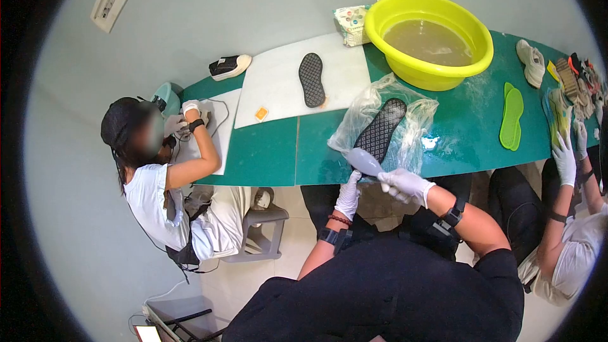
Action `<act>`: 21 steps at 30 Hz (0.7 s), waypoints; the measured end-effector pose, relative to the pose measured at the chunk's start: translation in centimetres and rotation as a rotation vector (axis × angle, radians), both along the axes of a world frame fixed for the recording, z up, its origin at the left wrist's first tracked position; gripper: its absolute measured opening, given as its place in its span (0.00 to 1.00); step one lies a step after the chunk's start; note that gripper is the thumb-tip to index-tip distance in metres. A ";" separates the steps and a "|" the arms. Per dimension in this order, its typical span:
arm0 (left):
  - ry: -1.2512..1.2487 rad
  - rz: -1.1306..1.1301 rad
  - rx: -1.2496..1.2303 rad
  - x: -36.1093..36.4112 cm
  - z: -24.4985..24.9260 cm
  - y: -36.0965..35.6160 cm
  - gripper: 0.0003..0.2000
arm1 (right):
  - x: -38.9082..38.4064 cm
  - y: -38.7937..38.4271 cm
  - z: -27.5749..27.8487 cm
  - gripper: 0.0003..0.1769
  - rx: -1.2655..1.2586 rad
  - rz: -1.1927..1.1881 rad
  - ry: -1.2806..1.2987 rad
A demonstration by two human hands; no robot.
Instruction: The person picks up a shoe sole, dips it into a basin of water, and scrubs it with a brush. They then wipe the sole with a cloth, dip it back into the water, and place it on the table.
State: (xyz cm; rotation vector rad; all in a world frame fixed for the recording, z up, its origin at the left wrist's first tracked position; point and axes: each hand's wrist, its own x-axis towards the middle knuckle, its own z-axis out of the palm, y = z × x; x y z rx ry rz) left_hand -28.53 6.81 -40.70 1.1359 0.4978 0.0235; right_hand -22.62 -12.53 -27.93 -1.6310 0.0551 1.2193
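Note:
A black patterned shoe sole (386, 123) lies on a crumpled clear plastic bag (419, 120) at the table's near edge. Its near end is in my gloved left hand (348, 197), with the fingers closed on it. In my gloved right hand (405, 187) is the handle of what looks like a brush (364, 161), pale lavender-grey with a rounded head. This head rests over the lower part of the sole; its underside is hidden. Whitish smears show on the sole's far end.
A yellow-green basin (373, 35) of murky water stands at the back, beside a wipes pack (351, 24). Another sole (311, 80) lies on a white sheet (266, 66). Green insoles (510, 117) lie right. Gloved co-workers sit on both sides, one on a grey stool (272, 231).

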 end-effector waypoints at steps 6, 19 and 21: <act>0.026 0.030 -0.027 -0.2 0.8 -0.3 0.22 | 8.8 -6.1 -1.5 0.25 -0.106 -0.376 -0.373; 0.052 -0.075 -0.001 -0.1 0.3 0.4 0.21 | 0.3 -1.0 1.1 0.23 -0.099 0.174 -0.148; -0.006 -0.029 -0.035 0.1 0.8 -0.2 0.21 | 1.3 -1.0 0.6 0.23 -0.121 0.179 -0.136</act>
